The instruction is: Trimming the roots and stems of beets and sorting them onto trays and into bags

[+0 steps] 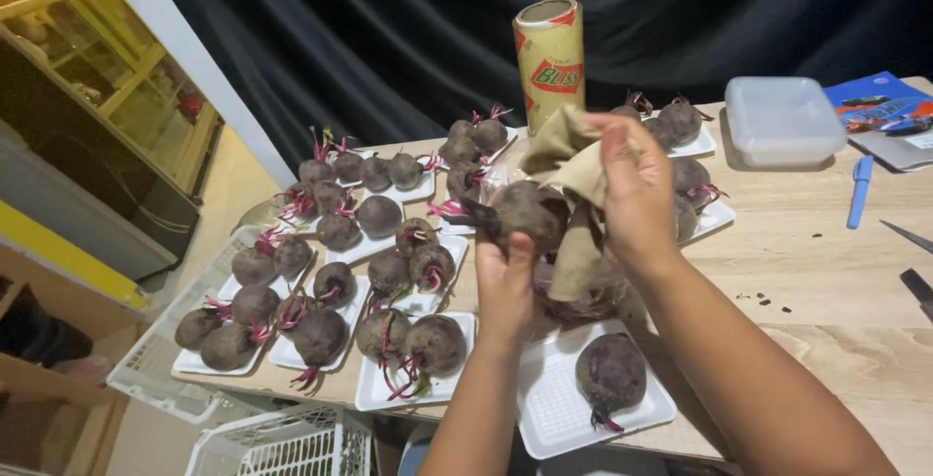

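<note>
Left hand: my left hand (505, 277) grips a dark beetroot (528, 212) from below, fingers closed under it, over the middle of the table.
Right hand: my right hand (637, 189) is closed on a tan cloth (575, 170), pressing it against the right side of that beetroot.
Nearest tray: a white foam tray (554, 403) lies just below my hands at the near edge, with one beetroot (610, 372) on its right part.
Near left: more white trays (374, 393) carry beetroots in twos, red stalks trailing off them.
Below the edge: white wire baskets (292, 442) sit under the near left of the wooden table (826, 272).
Middle left: further trays of beetroots (379, 216) run back toward the far left.
Right side: a blue pen (859, 190) lies well apart from my hands.
Far right: a lidded clear plastic box (782, 119) stands beside a blue booklet (880, 102).
Far centre: a yellow and red roll (551, 58) stands upright just behind the cloth.
</note>
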